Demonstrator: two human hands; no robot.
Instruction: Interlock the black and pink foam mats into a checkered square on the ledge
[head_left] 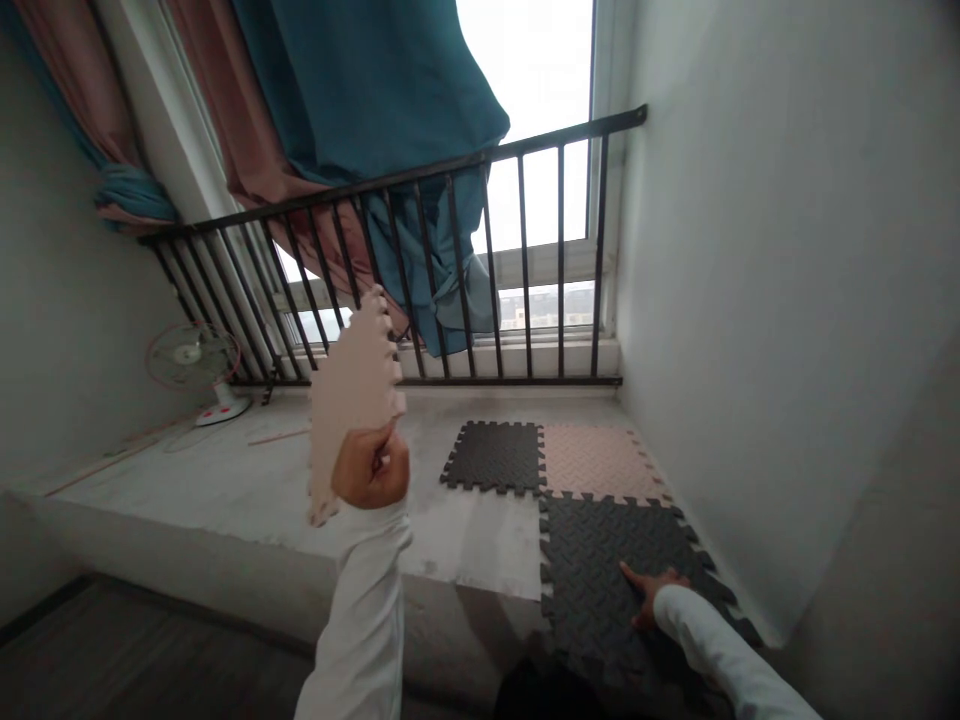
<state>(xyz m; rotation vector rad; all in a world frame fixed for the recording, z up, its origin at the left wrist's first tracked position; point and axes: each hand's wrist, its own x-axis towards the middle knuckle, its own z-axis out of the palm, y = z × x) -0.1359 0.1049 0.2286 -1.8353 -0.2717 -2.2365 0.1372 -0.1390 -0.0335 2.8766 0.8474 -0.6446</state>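
My left hand (371, 468) is closed on the lower edge of a pale pink foam puzzle mat tile (351, 395), holding it upright above the raised concrete platform (225, 480). My right hand (651, 592) lies on a dark grey foam tile (607, 560) at the platform's near right, one finger stretched out and pressing on it. That tile interlocks with a pink tile (596, 460) behind it, which joins another dark grey tile (495, 455) to its left. Both arms wear white sleeves.
A black metal railing (420, 270) runs along the window behind the platform, with teal and pink curtains (360, 100) hanging over it. A small pink fan (196, 365) stands at the back left. White walls close in the right side. Dark floor lies below the platform edge.
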